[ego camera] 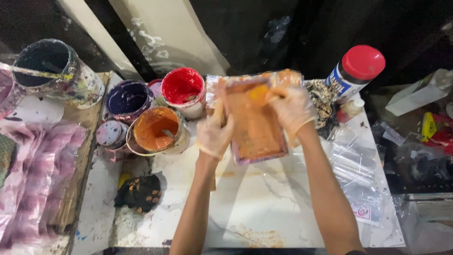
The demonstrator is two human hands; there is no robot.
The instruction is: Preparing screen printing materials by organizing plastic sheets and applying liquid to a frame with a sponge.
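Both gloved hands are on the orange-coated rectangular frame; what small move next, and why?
Probably draw the right hand down the orange-coated rectangular frame. It sits at the top edge beside a yellow-orange blob, while the left hand steadies the left side; the lower part looks evenly coated.

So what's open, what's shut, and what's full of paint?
Orange paint pot: open, orange paint and a stirrer inside.
Red paint pot: open, red paint inside.
Purple paint pot: open, dark purple inside.
Big dark pot: open, stick across its rim.
Red-capped jar: shut.
Orange-smeared frame: tilted, held.
Left hand: gloved, gripping the frame.
Right hand: gloved, pressing a tool on the frame.
Black rag: crumpled, orange-spotted.
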